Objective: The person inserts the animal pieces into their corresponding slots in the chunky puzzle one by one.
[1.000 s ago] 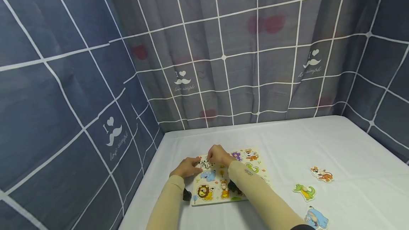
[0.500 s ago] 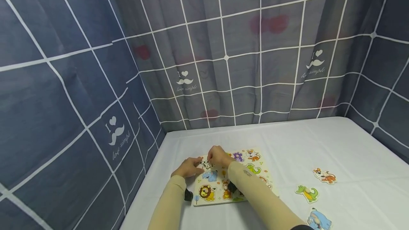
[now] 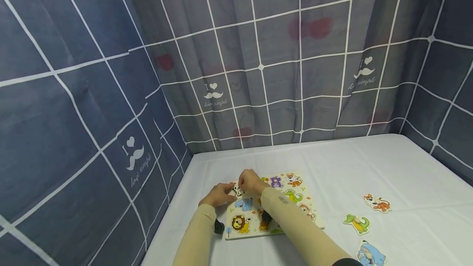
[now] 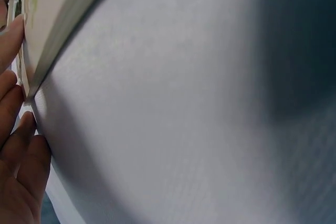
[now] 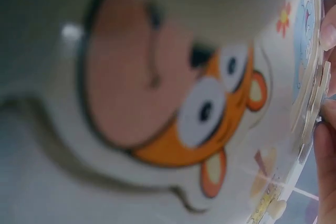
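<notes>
B/w puzzle pc (image 3: 237, 191) in R hand (image 3: 251, 181); L hand (image 3: 218, 195) touching bd (image 3: 254, 235).

Gridded curtains (image 3: 281, 85) around a counter (image 3: 332, 159) under white cloth (image 3: 425, 175).
Blue-grey and crossed by white lines, the curtains rise behind the counter's far edge and along its left and right edges; white moustache prints (image 3: 213, 95) show above the far edge and beyond the left one (red blotches (image 3: 320, 27) mark the rear stretch), while the cloth covers both far corners.
</notes>
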The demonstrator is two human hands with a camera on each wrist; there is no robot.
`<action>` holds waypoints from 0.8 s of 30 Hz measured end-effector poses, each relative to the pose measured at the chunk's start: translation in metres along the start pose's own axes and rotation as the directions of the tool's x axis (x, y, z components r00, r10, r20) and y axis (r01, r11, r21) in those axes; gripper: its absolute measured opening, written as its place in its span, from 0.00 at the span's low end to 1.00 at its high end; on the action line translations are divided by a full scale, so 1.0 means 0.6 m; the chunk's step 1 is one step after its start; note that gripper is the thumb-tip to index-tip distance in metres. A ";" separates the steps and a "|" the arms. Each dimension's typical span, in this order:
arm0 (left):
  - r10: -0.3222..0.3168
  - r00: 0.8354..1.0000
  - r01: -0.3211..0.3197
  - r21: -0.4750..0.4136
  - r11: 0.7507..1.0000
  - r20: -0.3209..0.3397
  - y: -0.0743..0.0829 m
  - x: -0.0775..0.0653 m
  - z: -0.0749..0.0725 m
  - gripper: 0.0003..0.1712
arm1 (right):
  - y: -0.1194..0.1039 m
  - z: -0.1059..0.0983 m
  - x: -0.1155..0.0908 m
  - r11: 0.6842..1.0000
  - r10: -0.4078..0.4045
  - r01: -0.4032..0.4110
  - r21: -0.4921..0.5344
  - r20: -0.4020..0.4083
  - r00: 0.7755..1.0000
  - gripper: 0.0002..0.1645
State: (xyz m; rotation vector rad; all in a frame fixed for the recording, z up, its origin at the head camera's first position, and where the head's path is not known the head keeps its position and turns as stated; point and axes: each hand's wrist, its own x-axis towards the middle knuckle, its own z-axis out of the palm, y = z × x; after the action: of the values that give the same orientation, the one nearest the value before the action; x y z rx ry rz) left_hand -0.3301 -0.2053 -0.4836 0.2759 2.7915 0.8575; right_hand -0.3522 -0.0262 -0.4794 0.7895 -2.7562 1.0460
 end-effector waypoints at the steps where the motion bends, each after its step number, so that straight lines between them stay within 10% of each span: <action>1: -0.004 1.000 0.004 0.000 1.000 -0.001 0.000 0.001 0.000 0.40 | 0.000 0.001 0.001 1.000 -0.004 0.004 -0.007 -0.003 1.000 0.08; 24: -0.008 1.000 0.008 0.002 1.000 -0.003 0.004 -0.001 0.000 0.40 | -0.011 0.007 0.007 0.997 0.078 -0.078 -0.003 0.029 0.997 0.09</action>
State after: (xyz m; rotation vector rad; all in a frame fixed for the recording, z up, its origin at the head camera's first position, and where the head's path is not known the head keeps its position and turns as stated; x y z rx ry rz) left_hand -0.3292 -0.2032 -0.4821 0.2631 2.7949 0.8536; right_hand -0.3525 -0.0349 -0.4774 0.7082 -2.8332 1.0525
